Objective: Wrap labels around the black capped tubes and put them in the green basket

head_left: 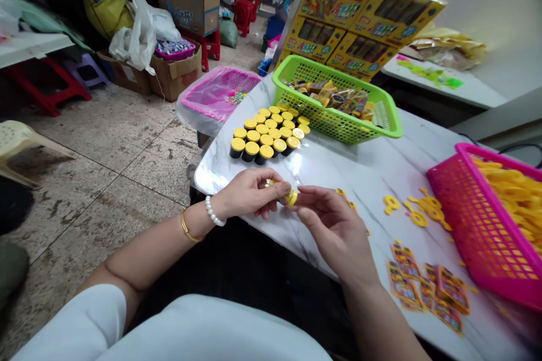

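Note:
My left hand (pixel 260 192), with a pearl bracelet and a gold bangle at the wrist, is closed around a small item with a yellow end (pixel 291 198); my fingers cover most of it. Close beside that end, my right hand (pixel 332 225) is half curled, thumb and fingers apart, its fingertips at or almost touching the yellow part. Beyond my hands stand several black tubs with yellow lids (pixel 266 140), grouped in rows on the marbled white table (pixel 355 172). Some orange printed cards (pixel 351 201) lie partly hidden behind my right hand.
A green basket (pixel 339 118) of wrapped pieces stands behind the tubs. At right are a pink basket (pixel 478 225) of yellow plastic parts, loose yellow parts (pixel 417 219) and printed packets (pixel 451 290). A lined pink basket (pixel 207 96) sits past the table's left edge. Yellow boxes (pixel 334 0) are stacked behind.

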A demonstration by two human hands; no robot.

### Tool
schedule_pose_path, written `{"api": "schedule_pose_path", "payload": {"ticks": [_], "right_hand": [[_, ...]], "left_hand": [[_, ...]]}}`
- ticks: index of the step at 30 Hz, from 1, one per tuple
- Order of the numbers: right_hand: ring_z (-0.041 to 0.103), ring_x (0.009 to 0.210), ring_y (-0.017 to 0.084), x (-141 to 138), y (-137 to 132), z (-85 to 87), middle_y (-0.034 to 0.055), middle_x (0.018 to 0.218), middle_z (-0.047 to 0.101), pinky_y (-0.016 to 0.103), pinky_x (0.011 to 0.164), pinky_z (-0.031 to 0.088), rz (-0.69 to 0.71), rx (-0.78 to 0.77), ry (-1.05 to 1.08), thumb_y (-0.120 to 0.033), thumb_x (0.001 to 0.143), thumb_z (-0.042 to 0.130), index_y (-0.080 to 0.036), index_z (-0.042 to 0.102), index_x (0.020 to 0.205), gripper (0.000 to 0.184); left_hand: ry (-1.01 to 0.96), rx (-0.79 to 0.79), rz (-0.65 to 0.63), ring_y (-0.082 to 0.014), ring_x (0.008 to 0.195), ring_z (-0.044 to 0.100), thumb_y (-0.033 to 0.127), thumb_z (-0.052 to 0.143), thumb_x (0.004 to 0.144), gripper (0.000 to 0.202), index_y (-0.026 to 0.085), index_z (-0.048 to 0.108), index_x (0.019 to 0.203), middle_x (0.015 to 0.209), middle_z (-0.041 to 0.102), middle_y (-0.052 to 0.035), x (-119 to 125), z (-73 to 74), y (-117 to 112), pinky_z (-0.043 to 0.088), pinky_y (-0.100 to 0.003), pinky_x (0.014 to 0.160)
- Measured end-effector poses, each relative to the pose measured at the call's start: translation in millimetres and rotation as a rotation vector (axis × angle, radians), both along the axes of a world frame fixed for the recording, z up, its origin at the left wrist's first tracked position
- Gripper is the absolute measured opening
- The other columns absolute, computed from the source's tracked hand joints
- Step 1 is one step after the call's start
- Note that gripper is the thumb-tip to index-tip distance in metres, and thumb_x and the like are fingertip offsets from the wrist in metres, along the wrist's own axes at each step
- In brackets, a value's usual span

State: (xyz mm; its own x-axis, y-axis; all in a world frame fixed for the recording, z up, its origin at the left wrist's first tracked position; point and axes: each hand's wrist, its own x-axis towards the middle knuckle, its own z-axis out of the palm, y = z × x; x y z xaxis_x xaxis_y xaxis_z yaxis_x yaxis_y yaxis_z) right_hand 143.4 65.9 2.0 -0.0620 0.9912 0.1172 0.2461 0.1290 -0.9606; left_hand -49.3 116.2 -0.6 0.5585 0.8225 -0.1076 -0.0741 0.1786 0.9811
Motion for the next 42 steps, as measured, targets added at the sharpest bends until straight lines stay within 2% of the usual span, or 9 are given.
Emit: {"api": "schedule_pose_path", "payload": {"ticks": [3,8,13,17,24,28,34,38,42], "right_hand": [[0.075,0.090,0.021,-0.2,-5.5,-2.7,0.0068,0.105,0.073,0.041,0.088,0.064,-0.064,0.216,-0.226,-0.033,0.081,0.079,-0.023,0.065,0.112,0.036],[0.073,0.086,0.020,-2.9,-7.4,-6.9,0.0057,0.096,0.074,0.041,0.086,0.063,-0.091,0.316,-0.361,-0.029,0.083,0.075,-0.023,0.069,0.105,0.023],[0.075,0.073,0.019,-10.8,3.2,-5.8,0.0044,0.084,0.075,0.035,0.073,0.065,-0.142,0.001,-0.040,-0.039,0.075,0.083,-0.020,0.066,0.097,0.034],[0.075,0.063,0.020,-17.4,11.5,-3.2,0.0001,0.070,0.073,0.037,0.066,0.064,-0.012,-0.267,0.172,-0.050,0.079,0.077,-0.021,0.058,0.114,0.050],[0.076,0.080,0.019,-9.6,-1.6,-6.2,0.0059,0.106,0.073,0.035,0.076,0.065,-0.095,0.082,-0.137,-0.034,0.080,0.079,-0.023,0.066,0.109,0.034],[0.074,0.092,0.019,-9.1,-3.4,-5.7,0.0068,0.117,0.071,0.037,0.087,0.063,-0.001,0.248,-0.231,-0.025,0.081,0.078,-0.026,0.067,0.120,0.040],[0.076,0.073,0.018,-14.3,1.6,0.5,0.0021,0.090,0.078,0.035,0.072,0.067,0.000,0.128,-0.018,-0.026,0.085,0.075,-0.024,0.072,0.104,0.019],[0.077,0.071,0.020,-13.4,0.9,2.6,0.0007,0.091,0.079,0.039,0.072,0.068,0.044,0.116,0.017,-0.023,0.083,0.076,-0.030,0.074,0.111,0.028],[0.076,0.064,0.020,-14.8,1.4,0.3,0.0009,0.084,0.079,0.038,0.066,0.068,-0.010,0.168,-0.020,-0.021,0.083,0.076,-0.028,0.078,0.104,0.022]], "left_hand": [[-0.005,0.007,-0.001,-0.0076,0.044,0.055,0.058,0.067,0.084,0.044,0.014,0.062,0.088,0.059,0.060,0.0018,1.8,-0.2,0.5,0.041,-0.017,0.042],[-0.048,0.037,0.002,-0.0075,0.051,0.057,0.048,0.074,0.081,0.039,0.013,0.066,0.094,0.068,0.064,-0.0003,-1.6,-3.1,1.4,0.045,-0.019,0.049],[-0.154,0.042,0.032,-0.0083,0.063,0.061,0.032,0.080,0.076,0.030,0.012,0.067,0.094,0.076,0.067,-0.0013,-3.3,-5.5,-0.6,0.049,-0.021,0.062],[-0.162,0.027,0.086,-0.0081,0.056,0.058,0.043,0.078,0.078,0.035,0.013,0.065,0.092,0.068,0.064,0.0007,-1.6,-5.9,-2.7,0.047,-0.020,0.056],[-0.144,-0.001,0.098,-0.0076,0.049,0.059,0.056,0.075,0.078,0.047,0.013,0.062,0.091,0.068,0.066,-0.0007,-1.0,-6.4,-0.3,0.045,-0.018,0.046],[-0.101,-0.042,0.035,-0.0074,0.041,0.054,0.059,0.074,0.077,0.049,0.013,0.061,0.085,0.056,0.062,0.0015,-2.1,-6.3,1.0,0.043,-0.018,0.042],[-0.188,-0.134,-0.039,-0.0072,0.039,0.057,0.058,0.077,0.075,0.050,0.013,0.060,0.088,0.061,0.065,0.0021,-8.0,-2.8,1.5,0.038,-0.016,0.039],[-0.167,-0.187,-0.072,-0.0073,0.033,0.053,0.064,0.070,0.078,0.053,0.014,0.056,0.072,0.052,0.060,0.0024,-7.8,2.0,2.7,0.035,-0.016,0.034],[-0.182,-0.222,-0.080,-0.0074,0.034,0.054,0.060,0.069,0.081,0.050,0.013,0.058,0.073,0.051,0.061,0.0010,-6.0,0.7,6.6,0.035,-0.015,0.033]]}}
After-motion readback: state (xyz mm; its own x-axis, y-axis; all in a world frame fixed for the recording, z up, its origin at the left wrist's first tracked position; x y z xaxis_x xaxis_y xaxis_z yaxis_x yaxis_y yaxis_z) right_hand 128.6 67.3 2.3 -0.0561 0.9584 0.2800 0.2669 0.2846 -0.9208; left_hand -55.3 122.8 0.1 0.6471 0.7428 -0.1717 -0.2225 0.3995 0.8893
